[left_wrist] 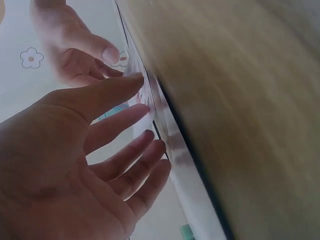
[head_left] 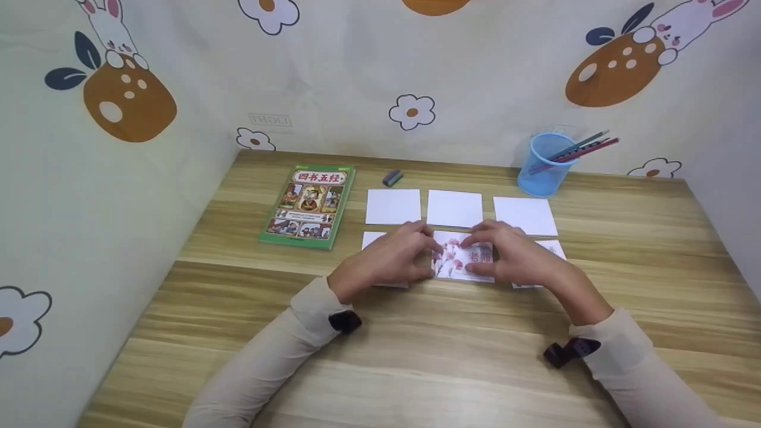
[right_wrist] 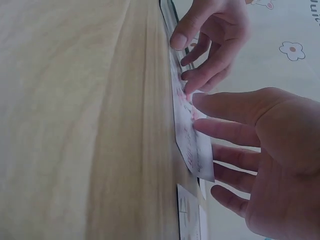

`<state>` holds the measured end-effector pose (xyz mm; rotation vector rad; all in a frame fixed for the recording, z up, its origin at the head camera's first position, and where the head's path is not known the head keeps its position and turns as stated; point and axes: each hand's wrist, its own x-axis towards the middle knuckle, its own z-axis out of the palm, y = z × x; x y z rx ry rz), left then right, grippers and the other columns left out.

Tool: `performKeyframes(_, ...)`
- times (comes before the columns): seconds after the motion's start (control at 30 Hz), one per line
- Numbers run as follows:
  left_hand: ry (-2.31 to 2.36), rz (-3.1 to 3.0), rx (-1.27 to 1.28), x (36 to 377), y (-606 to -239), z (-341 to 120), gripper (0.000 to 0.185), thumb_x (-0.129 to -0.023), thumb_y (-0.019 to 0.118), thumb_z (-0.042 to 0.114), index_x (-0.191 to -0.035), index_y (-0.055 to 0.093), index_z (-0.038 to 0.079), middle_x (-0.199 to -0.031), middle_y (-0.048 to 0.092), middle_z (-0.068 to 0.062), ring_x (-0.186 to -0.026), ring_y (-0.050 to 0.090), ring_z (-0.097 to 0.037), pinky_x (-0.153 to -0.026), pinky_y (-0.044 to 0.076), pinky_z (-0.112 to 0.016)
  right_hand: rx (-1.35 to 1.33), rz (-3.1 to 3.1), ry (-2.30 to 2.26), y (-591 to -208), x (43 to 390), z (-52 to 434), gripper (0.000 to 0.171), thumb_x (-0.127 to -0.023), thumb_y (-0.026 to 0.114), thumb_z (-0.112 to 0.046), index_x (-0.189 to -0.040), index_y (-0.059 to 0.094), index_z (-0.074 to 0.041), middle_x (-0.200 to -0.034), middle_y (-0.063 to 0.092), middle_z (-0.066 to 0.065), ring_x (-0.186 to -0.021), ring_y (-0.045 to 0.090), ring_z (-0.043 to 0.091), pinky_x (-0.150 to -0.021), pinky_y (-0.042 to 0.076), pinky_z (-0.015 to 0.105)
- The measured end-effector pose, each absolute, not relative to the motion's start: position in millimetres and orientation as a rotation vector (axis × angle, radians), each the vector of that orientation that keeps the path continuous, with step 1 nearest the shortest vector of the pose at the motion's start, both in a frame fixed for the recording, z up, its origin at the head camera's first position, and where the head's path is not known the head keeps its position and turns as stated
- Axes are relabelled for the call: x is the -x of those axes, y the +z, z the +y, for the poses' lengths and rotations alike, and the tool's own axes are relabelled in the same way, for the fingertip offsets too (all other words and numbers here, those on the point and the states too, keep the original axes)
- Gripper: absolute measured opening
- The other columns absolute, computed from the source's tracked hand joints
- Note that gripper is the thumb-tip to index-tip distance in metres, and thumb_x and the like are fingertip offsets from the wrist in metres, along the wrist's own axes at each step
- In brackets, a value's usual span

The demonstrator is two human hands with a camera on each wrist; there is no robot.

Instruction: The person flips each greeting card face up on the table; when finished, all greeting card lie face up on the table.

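nearest the viewer, two pale sleeves lead over the wooden table [head_left: 416, 356] to the hands. the left hand [head_left: 389, 258] and right hand [head_left: 517, 258] meet over a flowered card [head_left: 461, 261] in the middle of the near row; their fingers are only lightly bent, fingertips pressing the card's left and right edges, neither hand wrapped round it. the hands hide most of the white cards [head_left: 373, 239] to either side in that row.

beyond lie three blank white cards [head_left: 455, 208] side by side, well clear of the hands. farther left lies a green book [head_left: 308, 205]; a small grey eraser [head_left: 392, 177] sits behind the cards, and a blue pencil cup [head_left: 544, 163] with pencils stands at the far right by the wall.

the right wrist view shows the flowered card [right_wrist: 192, 150] lifted slightly off the table at one edge, with fingertips [right_wrist: 200, 100] on it, which the head view does not show. the left wrist view is blurred; spread fingers [left_wrist: 125, 120] touch a card edge.

red characters on the card are partly covered and unreadable; the book's cover reads "四书五经".
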<state>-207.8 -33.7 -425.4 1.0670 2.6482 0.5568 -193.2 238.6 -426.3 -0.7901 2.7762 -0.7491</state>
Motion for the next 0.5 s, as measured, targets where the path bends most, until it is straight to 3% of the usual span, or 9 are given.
performKeyframes(0.2,0.545,2.646,-1.074,207.5,-426.4,-34.1,0.043,-0.097,0.083,0.030,-0.137,0.076,0.017,-0.140,0.064,-0.007,-0.121,0.056,-0.022,-0.103,0.055,-0.038,0.755,2.772,-0.717,-428.6,191.4,236.3,0.044,-0.088,0.091,-0.027,-0.127,0.078,-0.012,-0.145,0.065,0.019,-0.142,0.055,0.044,-0.118,0.039,0.069)
performKeyframes(0.5,0.586,2.658,-1.132,209.0,-427.6,-35.6,0.042,-0.094,0.085,0.027,-0.133,0.079,0.014,-0.138,0.063,-0.008,-0.123,0.056,-0.024,-0.105,0.053,-0.038,0.721,2.768,-0.694,-427.1,190.5,233.7,0.046,-0.087,0.092,-0.025,-0.129,0.079,-0.013,-0.145,0.065,0.017,-0.140,0.056,0.043,-0.118,0.040,0.067)
